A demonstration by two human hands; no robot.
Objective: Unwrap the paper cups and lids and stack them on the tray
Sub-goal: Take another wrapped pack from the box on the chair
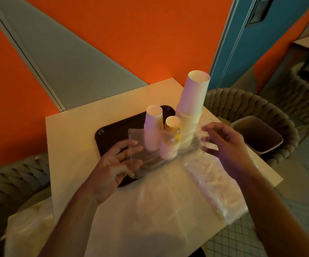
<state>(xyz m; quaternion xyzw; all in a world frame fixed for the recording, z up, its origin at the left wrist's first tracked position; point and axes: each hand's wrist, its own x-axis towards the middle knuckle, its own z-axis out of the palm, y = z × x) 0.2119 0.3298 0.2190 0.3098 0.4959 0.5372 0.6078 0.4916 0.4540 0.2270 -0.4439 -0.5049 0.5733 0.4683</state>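
Far left there's a woven rope-look chair [10,182] with a crinkly bag [29,229] on its seat. Then the pale, smooth square table [72,145], and on it a dark matte tray [113,130] with rounded corners.

The left hand [113,167] sits at the tray's near edge, fingers spread and loosely bent around one end of a clear plastic wrap [150,156]. Looks like a light hold, but the blur means I can't say for sure it's pinching. The wrap is thin, glossy and wrinkled, stretched between both hands right in front of the cups.

On the tray: a short stack of plain white cups [152,127], upside down, a smaller stack with a yellow print [171,136] in front of it, and a tall stack [192,108] with ribbed rims showing halfway down. All smooth tapered paper.

The right hand [224,141] is raised just right of the tall stack, thumb and fingertips nipping the film's other end.

My take: peel slowly and draw the film toward yourself, low and away from the stacks, since that tall one looks tippy.

More empty film [215,186] lies on the table nearby. Far right, another woven chair [280,115] with a brown cushion.
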